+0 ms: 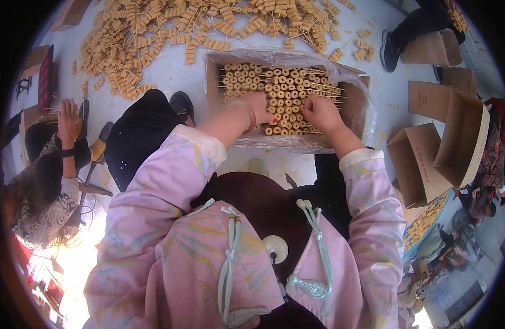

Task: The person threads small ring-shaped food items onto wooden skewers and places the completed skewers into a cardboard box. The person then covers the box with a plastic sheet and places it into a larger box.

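In front of me stands an open cardboard box (213,82) lined with a clear plastic bag (354,77). Inside lie rows of skewers (285,94) threaded with tan, ring-shaped food pieces, their thin sticks pointing sideways. My left hand (255,107) reaches over the left middle of the rows, fingers curled down onto the pieces. My right hand (321,112) is closed at the right part of the rows, its fingertips against the skewers. Whether either hand grips a single skewer is hidden by the fingers.
A large heap of similar skewers (153,41) covers the floor beyond the box. Empty cardboard boxes (417,164) stand at the right. A person's dark shoe (390,51) is at the upper right. On the left, another person's hand (68,118) is near some sticks.
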`<move>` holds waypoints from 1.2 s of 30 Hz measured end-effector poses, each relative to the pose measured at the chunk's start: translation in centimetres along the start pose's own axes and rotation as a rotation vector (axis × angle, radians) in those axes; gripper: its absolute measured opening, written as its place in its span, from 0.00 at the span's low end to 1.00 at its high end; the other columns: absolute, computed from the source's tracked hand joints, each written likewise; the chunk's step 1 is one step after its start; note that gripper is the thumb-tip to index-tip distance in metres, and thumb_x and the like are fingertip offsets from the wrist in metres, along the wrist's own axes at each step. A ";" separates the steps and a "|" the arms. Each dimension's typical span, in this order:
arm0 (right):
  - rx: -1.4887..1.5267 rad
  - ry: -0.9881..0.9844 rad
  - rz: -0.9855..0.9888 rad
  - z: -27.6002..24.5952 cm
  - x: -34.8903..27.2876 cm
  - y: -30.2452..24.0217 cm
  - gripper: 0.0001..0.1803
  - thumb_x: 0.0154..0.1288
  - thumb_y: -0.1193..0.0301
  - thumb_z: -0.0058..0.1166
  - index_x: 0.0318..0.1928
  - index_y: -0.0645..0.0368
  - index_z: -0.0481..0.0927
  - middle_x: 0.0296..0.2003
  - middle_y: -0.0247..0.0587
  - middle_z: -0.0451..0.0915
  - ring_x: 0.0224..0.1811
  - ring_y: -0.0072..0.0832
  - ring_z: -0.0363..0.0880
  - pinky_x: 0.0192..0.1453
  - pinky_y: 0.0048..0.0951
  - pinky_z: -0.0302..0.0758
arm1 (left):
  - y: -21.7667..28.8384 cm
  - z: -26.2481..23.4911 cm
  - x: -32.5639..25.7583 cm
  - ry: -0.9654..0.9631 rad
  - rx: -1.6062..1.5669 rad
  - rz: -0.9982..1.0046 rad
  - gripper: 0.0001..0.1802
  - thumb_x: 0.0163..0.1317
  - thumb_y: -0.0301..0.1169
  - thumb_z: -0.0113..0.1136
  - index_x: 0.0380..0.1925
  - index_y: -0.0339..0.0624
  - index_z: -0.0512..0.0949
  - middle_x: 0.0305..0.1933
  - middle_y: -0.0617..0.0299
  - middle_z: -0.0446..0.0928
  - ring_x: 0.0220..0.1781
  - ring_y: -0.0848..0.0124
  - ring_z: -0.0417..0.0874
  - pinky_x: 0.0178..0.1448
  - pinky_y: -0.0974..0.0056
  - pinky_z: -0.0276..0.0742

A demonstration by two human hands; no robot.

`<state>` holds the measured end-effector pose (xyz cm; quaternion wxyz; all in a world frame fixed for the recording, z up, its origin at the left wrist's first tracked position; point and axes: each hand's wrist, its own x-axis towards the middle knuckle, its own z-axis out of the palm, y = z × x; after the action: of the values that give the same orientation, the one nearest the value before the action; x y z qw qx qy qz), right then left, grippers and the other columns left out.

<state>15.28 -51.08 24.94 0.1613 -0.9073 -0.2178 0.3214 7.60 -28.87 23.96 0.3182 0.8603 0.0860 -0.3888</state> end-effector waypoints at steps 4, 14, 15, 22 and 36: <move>-0.031 -0.142 0.005 -0.4 -0.2 0.7 0.11 0.55 0.62 0.63 0.31 0.55 0.78 0.30 0.45 0.82 0.36 0.43 0.82 0.41 0.42 0.77 | 0.1 -0.3 -0.3 0.007 -0.018 0.036 0.31 0.46 0.50 0.73 0.41 0.36 0.78 0.41 0.47 0.81 0.44 0.56 0.82 0.50 0.59 0.77; -0.061 -0.173 0.045 -0.8 -1.6 -0.3 0.18 0.52 0.58 0.66 0.35 0.58 0.79 0.34 0.49 0.83 0.40 0.45 0.82 0.46 0.42 0.77 | 2.2 -0.6 -2.3 0.033 0.070 0.006 0.41 0.49 0.60 0.66 0.45 0.30 0.76 0.45 0.43 0.81 0.49 0.51 0.82 0.54 0.56 0.77; -0.053 -0.173 0.056 -0.8 -1.8 -0.3 0.18 0.52 0.58 0.66 0.35 0.58 0.79 0.34 0.49 0.83 0.40 0.45 0.82 0.46 0.42 0.77 | 2.3 -0.7 -2.4 0.024 0.058 0.003 0.41 0.49 0.60 0.66 0.46 0.30 0.76 0.45 0.43 0.81 0.49 0.51 0.82 0.55 0.55 0.77; -0.058 -0.203 0.019 -0.3 -2.7 -0.1 0.15 0.53 0.61 0.65 0.35 0.57 0.78 0.34 0.46 0.82 0.40 0.43 0.81 0.46 0.40 0.77 | 2.9 -0.8 -2.4 -0.048 0.051 -0.025 0.40 0.50 0.58 0.68 0.47 0.30 0.75 0.46 0.43 0.81 0.49 0.51 0.82 0.55 0.56 0.77; -0.138 -0.227 -0.010 -1.4 -3.9 0.0 0.21 0.50 0.54 0.68 0.38 0.55 0.79 0.41 0.47 0.78 0.46 0.45 0.80 0.50 0.42 0.77 | 3.4 -0.6 -2.3 -0.002 0.068 -0.014 0.38 0.49 0.52 0.71 0.49 0.31 0.71 0.45 0.42 0.81 0.49 0.51 0.83 0.55 0.56 0.78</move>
<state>13.48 -53.29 27.98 0.0743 -0.8729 -0.2610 0.4054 7.74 -30.93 27.50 0.2861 0.8697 0.0781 -0.3945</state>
